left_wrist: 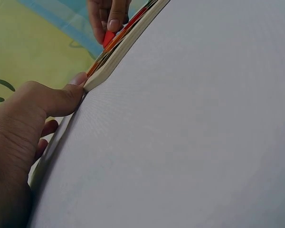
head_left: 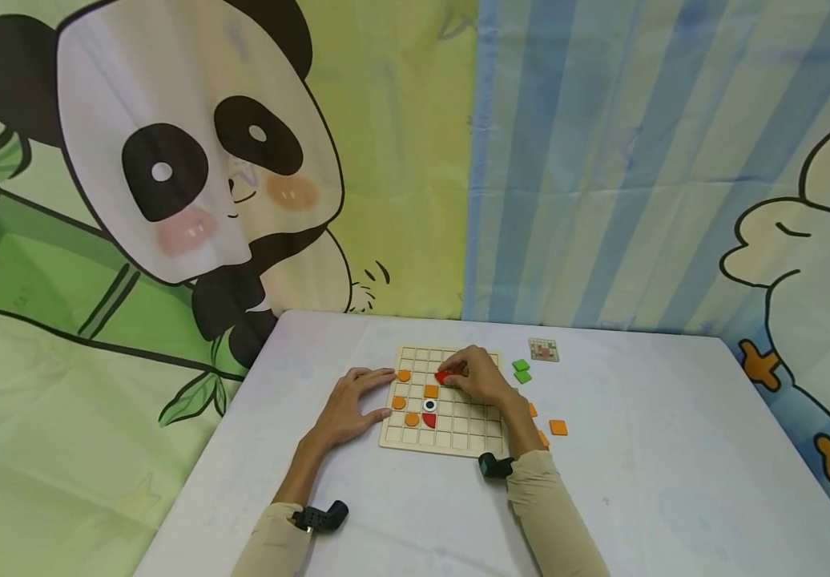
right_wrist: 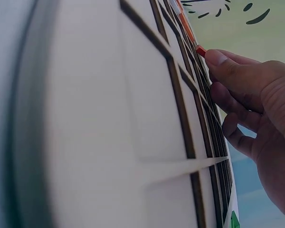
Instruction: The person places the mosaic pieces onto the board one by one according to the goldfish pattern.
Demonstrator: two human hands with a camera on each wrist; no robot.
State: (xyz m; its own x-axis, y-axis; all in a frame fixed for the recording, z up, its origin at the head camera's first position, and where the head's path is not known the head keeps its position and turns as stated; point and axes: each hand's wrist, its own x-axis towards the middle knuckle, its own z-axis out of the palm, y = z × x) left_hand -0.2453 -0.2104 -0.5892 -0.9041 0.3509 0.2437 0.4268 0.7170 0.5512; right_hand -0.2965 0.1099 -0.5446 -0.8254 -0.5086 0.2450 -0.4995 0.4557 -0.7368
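Observation:
A pale wooden grid board (head_left: pixel 409 438) lies on the white table. My right hand (head_left: pixel 485 378) pinches a red tile (head_left: pixel 441 377) between thumb and fingertips over the board's upper middle; in the right wrist view the red tile (right_wrist: pixel 201 50) sits at the thumb tip, low against the grid. At the board's left edge rests my left hand (head_left: pixel 346 407), fingers and thumb extended and touching the rim. Below the held tile run an orange square (head_left: pixel 431 392), a white disc with a dark ring (head_left: pixel 429 405) and a red quarter-round tile (head_left: pixel 429 420). Several orange discs (head_left: pixel 399 402) occupy cells on the left.
Right of the board lie green tiles (head_left: pixel 521 376) and several orange squares (head_left: pixel 558 427), some partly hidden by the right forearm. A small patterned card (head_left: pixel 544 349) is near the table's back edge. Behind the table hangs a printed curtain (head_left: pixel 400 160).

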